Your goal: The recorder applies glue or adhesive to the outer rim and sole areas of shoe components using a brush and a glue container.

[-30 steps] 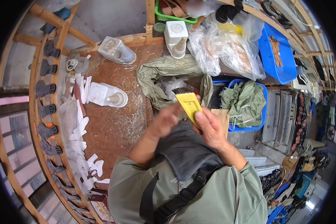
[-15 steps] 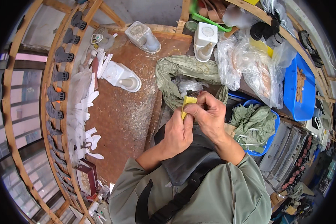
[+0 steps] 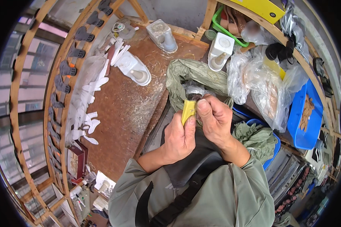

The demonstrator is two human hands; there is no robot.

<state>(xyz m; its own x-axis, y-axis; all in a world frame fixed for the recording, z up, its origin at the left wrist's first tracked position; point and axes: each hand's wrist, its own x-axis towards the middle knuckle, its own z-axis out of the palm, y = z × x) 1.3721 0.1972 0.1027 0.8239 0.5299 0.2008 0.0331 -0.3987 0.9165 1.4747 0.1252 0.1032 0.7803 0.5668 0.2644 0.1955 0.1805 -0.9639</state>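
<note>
A flat yellow-handled brush [image 3: 188, 112] with short dark bristles [image 3: 194, 97] stands upright in front of my chest. My left hand [image 3: 179, 135] is closed round the lower part of its handle, thumb against the yellow side. Close against the brush's right side, my right hand [image 3: 218, 118] is curled with thumb and fingers pressed together beside the bristles. Whatever the right fingertips pinch is hidden. Beyond the hands lies an opened green woven sack [image 3: 178, 81] with clear plastic inside.
White shoe-last stands [image 3: 127, 68] sit on the brown worktable [image 3: 113, 125]. White cut pieces [image 3: 89, 123] line its left edge, beside a wooden rack of grey shoe parts [image 3: 83, 34]. At right are clear plastic bags [image 3: 267, 85], a blue bin [image 3: 310, 128] and a green cloth bundle [image 3: 255, 140].
My right thumb has come off the brush's edge and now sits upright against its curled fingers. The left hand keeps its grip. The view has turned, shifting the bench slightly.
</note>
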